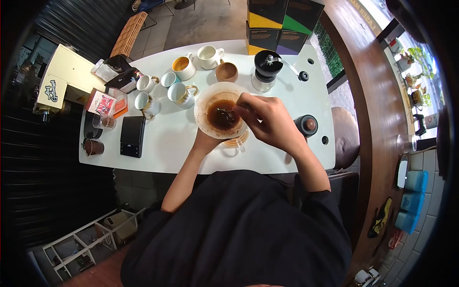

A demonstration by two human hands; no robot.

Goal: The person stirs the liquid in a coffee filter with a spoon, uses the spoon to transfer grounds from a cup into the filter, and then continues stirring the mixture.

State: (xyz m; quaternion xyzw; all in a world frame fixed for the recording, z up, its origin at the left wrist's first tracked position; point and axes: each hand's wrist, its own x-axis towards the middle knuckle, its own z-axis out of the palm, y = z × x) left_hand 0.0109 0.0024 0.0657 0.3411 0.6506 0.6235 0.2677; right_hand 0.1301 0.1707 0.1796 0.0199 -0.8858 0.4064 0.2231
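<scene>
Dark brown liquid with grounds along its edge sits in a pale paper filter cone [204, 98], above the white table [174, 155]. My left hand [208, 142] is under the cone, its fingers mostly hidden behind it. Over the cone's right side, my right hand [260, 117] is closed in a pinch, its fingertips near the liquid. A thin shiny thing seems to reach from those fingers into the liquid, too small to make out. Partly hidden below the cone stands a glass vessel [237, 144] with a clear handle.
Several cups, among them a brown cup [226, 71], stand behind the cone. A hand grinder [265, 71] with a long crank is at the back right. A black scale [132, 137] lies left, a round black tool [307, 125] right. Stacked boxes [279, 28] stand at the far edge.
</scene>
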